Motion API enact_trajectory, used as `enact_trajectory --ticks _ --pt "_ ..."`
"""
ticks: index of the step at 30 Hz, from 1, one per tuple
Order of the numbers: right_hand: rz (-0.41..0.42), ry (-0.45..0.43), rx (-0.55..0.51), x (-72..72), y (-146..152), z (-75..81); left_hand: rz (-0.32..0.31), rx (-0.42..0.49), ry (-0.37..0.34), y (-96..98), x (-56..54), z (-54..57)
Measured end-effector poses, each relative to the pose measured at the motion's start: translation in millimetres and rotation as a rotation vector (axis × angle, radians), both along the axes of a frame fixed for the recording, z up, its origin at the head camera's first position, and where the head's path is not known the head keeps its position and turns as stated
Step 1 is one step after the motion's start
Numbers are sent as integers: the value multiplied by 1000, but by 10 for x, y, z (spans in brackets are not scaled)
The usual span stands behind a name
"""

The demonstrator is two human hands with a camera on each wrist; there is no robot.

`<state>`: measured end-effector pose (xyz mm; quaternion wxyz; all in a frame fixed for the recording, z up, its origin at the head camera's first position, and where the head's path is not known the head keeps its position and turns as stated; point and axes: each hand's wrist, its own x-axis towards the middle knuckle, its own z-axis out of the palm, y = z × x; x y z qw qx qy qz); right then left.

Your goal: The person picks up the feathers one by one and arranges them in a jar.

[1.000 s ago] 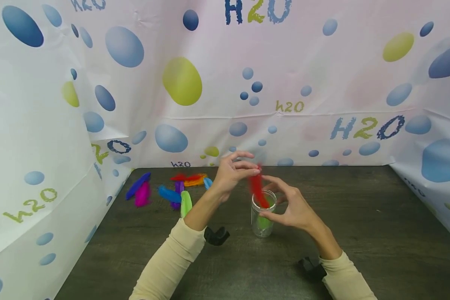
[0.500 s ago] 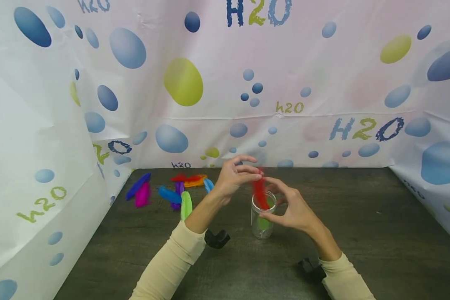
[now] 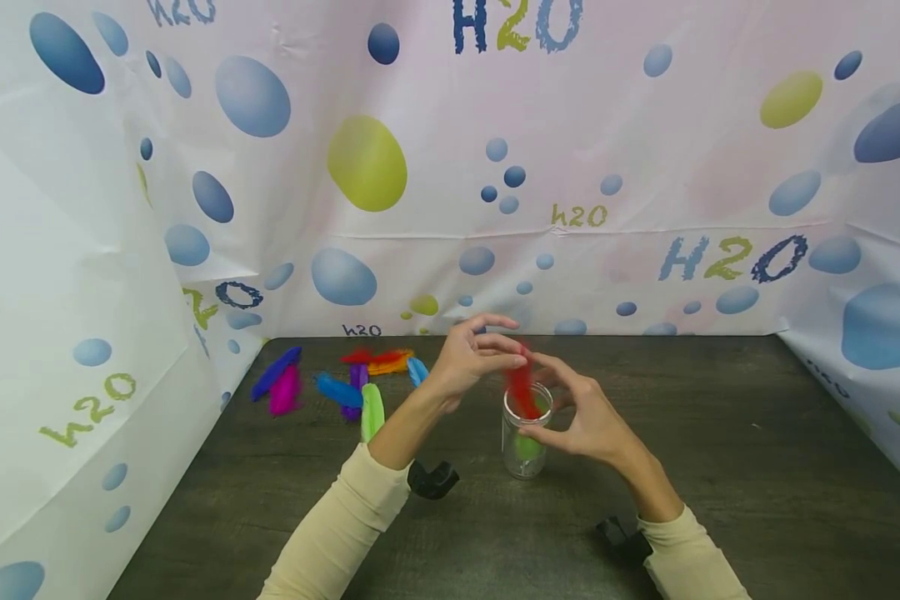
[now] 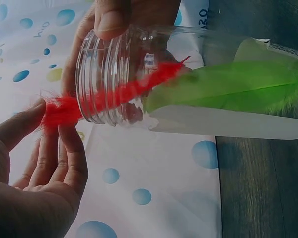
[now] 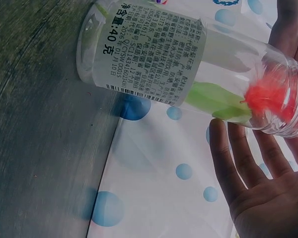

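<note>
My left hand [image 3: 468, 358] pinches the fluffy end of a red feather [image 4: 124, 94] between thumb and fingertips. The feather slants down through the mouth of a clear jar [image 3: 523, 450], its bare quill tip inside near a green feather [image 4: 238, 89]. My right hand [image 3: 585, 417] holds the jar near its threaded rim, thumb in front and fingers behind. The jar is upright on the table, with a printed label [image 5: 149, 52] on one side. Inside, a pale strip shape [image 4: 228, 121] also shows through the wall in the left wrist view.
Loose feathers lie on the dark table [image 3: 690, 433] to the left: dark blue [image 3: 276, 372], magenta [image 3: 285, 390], red [image 3: 360, 357], orange [image 3: 392, 362], blue [image 3: 339, 389], purple [image 3: 358, 375], light blue [image 3: 417, 371] and green [image 3: 372, 410]. A patterned sheet [image 3: 435, 192] hangs behind.
My left hand has come down slightly toward the jar, lowering the red feather further into its mouth. The right hand and jar have stayed in place.
</note>
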<state>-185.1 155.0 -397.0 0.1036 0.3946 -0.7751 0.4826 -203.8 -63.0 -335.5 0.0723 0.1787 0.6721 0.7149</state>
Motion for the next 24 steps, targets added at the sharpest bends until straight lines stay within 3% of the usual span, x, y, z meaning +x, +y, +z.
enact_trajectory --ticks 11,24 --pt "15 6 -3 -38 11 -8 -78 -37 8 -9 22 4" --pt "25 21 -14 -40 16 -19 -120 -45 52 -13 15 -13"
